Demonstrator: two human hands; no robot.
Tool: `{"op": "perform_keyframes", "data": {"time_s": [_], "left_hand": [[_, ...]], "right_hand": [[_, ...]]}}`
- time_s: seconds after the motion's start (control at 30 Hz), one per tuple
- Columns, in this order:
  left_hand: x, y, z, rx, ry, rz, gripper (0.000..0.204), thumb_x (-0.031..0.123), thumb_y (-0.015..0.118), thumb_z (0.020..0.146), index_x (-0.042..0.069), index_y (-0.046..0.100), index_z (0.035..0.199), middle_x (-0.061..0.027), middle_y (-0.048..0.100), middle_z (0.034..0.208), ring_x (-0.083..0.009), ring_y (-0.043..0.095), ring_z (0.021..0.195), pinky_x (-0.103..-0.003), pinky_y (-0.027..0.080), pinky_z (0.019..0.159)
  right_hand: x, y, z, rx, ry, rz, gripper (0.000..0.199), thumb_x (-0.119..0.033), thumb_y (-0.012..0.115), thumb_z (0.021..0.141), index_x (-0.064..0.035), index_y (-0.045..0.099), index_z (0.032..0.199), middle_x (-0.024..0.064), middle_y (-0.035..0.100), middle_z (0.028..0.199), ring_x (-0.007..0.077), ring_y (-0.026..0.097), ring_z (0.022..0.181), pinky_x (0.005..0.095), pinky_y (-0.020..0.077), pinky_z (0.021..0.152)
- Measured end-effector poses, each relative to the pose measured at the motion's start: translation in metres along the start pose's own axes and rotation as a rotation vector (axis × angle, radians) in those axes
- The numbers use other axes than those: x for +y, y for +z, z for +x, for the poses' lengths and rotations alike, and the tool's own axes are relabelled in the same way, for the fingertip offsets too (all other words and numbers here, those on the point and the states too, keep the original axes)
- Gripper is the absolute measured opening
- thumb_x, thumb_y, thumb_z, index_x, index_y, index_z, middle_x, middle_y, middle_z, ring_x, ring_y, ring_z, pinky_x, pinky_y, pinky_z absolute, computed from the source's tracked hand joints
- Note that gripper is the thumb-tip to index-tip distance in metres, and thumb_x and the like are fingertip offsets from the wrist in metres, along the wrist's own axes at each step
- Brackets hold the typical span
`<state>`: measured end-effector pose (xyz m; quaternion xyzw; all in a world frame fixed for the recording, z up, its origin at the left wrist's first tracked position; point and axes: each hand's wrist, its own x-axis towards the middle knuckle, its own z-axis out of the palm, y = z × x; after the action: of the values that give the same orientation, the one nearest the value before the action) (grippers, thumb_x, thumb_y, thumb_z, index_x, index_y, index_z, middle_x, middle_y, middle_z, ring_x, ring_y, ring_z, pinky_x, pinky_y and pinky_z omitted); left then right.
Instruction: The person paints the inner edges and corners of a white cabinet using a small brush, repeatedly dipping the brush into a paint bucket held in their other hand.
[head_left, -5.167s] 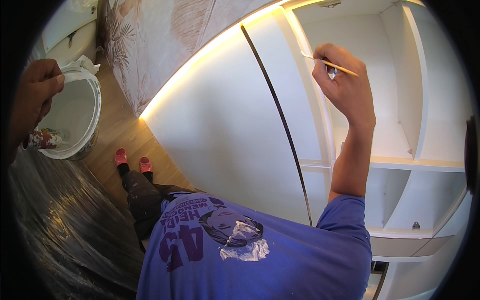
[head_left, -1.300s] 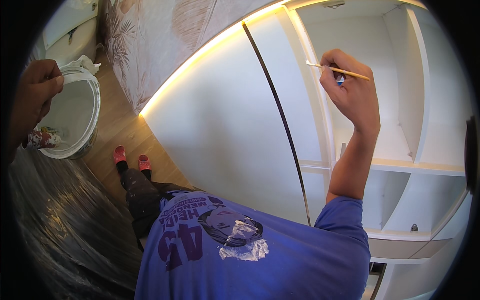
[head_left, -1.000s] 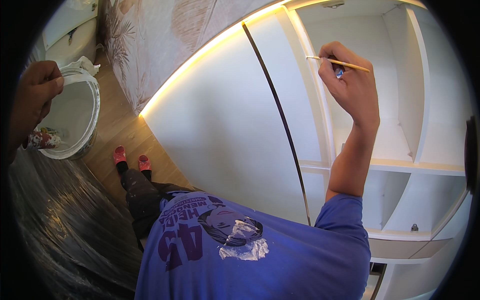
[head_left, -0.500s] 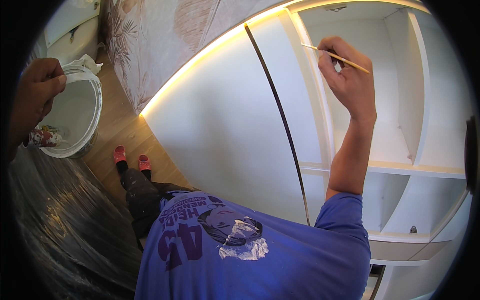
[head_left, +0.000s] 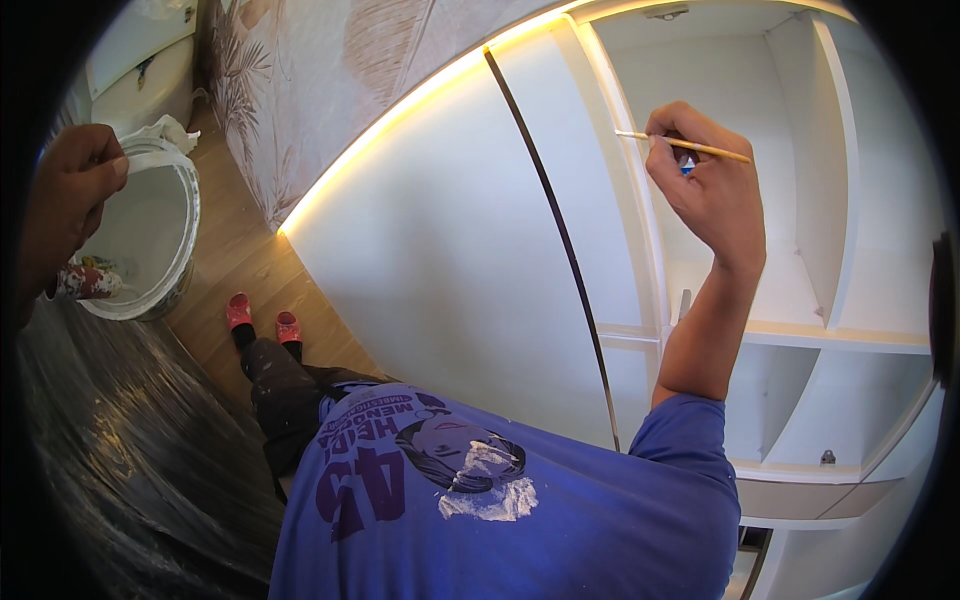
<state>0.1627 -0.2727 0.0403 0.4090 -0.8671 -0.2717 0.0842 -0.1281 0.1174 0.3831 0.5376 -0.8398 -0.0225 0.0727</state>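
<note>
A white shelf unit (head_left: pixel 800 250) is faced. Well left of it, a white paint bucket (head_left: pixel 150 240) is gripped at its rim by the left hand (head_left: pixel 65 200). Against the unit's upright edge, a thin brush (head_left: pixel 685 146) is pinched by the right hand (head_left: pixel 705 185) fingers.

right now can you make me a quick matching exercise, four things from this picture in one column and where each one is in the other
Things:
1. thin brush
2. white bucket
3. red shoes
4. dark plastic sheet

Places:
a. on the wooden floor, under the person
b. held at its rim by the left hand
c. spread at the lower left
d. in the right hand, tip at the white shelf unit's edge

Pairs: 1-d, 2-b, 3-a, 4-c
</note>
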Motion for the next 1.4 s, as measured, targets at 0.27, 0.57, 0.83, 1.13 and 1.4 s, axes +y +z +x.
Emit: {"op": "perform_keyframes", "data": {"time_s": [0.27,0.57,0.83,1.13,1.4], "left_hand": [[0.104,-0.100,-0.034,-0.408,-0.068,-0.395,0.017,0.016,0.060,0.099,0.003,0.058,0.088,0.0030,0.048,0.067,-0.0061,0.042,0.054,-0.026,0.034,0.049],[0.136,-0.120,-0.043,-0.460,-0.110,-0.353,0.016,0.013,0.062,0.099,-0.001,0.062,0.092,0.0012,0.053,0.065,-0.0074,0.047,0.056,-0.028,0.037,0.052],[0.135,-0.120,-0.044,-0.459,-0.069,-0.307,0.017,0.014,0.061,0.100,-0.001,0.064,0.093,0.0008,0.053,0.064,-0.0079,0.048,0.056,-0.028,0.038,0.053],[0.138,-0.119,-0.046,-0.438,-0.076,-0.305,0.017,0.014,0.061,0.100,-0.001,0.063,0.092,0.0011,0.053,0.065,-0.0077,0.048,0.057,-0.028,0.039,0.054],[0.139,-0.121,-0.047,-0.449,-0.089,-0.314,0.016,0.014,0.061,0.100,0.000,0.062,0.092,0.0024,0.051,0.064,-0.0069,0.044,0.055,-0.027,0.035,0.052]], "right_hand": [[0.024,0.018,0.011,0.321,-0.157,0.190,0.009,-0.005,0.065,0.097,-0.0011,0.071,0.103,0.0081,0.073,0.088,0.0171,0.063,0.068,0.0300,0.0510,0.063],[0.046,0.057,0.005,0.414,-0.131,0.346,0.020,-0.010,0.057,0.106,-0.0087,0.064,0.124,0.0072,0.068,0.127,0.0260,0.071,0.102,0.0372,0.0587,0.087],[0.048,0.070,0.010,0.361,-0.141,0.209,0.019,-0.011,0.052,0.108,-0.0119,0.056,0.126,0.0061,0.061,0.134,0.0262,0.071,0.102,0.0391,0.0592,0.088],[0.050,0.071,0.011,0.343,-0.150,0.177,0.018,-0.014,0.050,0.109,-0.0122,0.056,0.126,0.0063,0.060,0.133,0.0273,0.070,0.102,0.0399,0.0584,0.089],[0.052,0.065,0.000,0.307,-0.097,0.193,0.017,-0.016,0.049,0.110,-0.0127,0.056,0.125,0.0063,0.060,0.132,0.0284,0.068,0.105,0.0403,0.0570,0.091]]}}
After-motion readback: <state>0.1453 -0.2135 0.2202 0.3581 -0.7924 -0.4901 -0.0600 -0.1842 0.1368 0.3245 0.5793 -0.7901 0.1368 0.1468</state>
